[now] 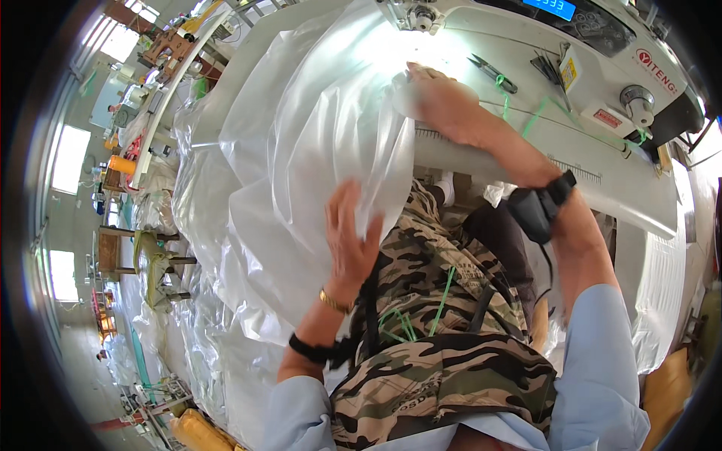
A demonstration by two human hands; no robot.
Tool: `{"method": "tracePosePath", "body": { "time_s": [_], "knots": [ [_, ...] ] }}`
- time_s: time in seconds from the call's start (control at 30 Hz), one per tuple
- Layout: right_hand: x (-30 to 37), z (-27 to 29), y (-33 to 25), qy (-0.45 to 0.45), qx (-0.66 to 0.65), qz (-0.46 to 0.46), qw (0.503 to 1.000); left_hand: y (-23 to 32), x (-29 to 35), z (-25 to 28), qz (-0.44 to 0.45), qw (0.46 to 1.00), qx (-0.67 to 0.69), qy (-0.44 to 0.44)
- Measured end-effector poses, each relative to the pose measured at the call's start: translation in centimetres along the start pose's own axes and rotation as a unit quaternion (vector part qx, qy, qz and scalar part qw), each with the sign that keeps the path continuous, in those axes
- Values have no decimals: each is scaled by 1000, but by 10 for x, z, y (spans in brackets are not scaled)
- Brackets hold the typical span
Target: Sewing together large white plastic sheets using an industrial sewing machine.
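- The sheet (301, 143), clear plastic in loose folds, covers the left part of the bench (639, 197) and spills over its near edge, left of the person's lap.
- The right hand (449, 107) is at the sheet's right margin, between the bench's near edge and the needle head (423, 18). Its fingers point toward the bright light there; whether they pinch the plastic or only press on it, I cannot tell.
- The left hand (352, 244) is over the sheet, near the bench's near edge, thumb and fingers spread and blurred, gripping nothing; contact with the plastic cannot be told.
- The machine (639, 60) stands along the bench's far edge, its display (551, 7) lit blue.
- Snips (492, 74) lie right of the light, with green thread (535, 119) nearby.
- Slim dark tools (549, 69) stand beside the machine.
- A ruler (575, 170) runs along the bench's near edge.
- A gold watch (335, 302) circles the left wrist; a black device (534, 210) is strapped to the right.
- The apron (451, 376) is camouflage.
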State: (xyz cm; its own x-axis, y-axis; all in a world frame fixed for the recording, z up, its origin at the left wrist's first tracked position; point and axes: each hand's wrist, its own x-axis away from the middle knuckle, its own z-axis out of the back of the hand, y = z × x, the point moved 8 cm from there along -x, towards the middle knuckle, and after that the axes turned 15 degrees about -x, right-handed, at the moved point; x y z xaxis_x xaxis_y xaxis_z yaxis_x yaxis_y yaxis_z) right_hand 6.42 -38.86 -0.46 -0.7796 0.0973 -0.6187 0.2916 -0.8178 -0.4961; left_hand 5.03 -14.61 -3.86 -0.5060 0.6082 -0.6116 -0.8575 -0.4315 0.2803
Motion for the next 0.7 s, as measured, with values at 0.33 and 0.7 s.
{"method": "tracePosePath", "body": {
  "time_s": [0.33, 0.7],
  "knots": [
    [175, -80, -73, 164, -384, -335, 845, -118, 240, -19, 347, 922, 62, -163],
    [184, -154, -105, 49, -666, -472, 575, -95, 164, -19, 312, 947, 14, -76]
  ]
}}
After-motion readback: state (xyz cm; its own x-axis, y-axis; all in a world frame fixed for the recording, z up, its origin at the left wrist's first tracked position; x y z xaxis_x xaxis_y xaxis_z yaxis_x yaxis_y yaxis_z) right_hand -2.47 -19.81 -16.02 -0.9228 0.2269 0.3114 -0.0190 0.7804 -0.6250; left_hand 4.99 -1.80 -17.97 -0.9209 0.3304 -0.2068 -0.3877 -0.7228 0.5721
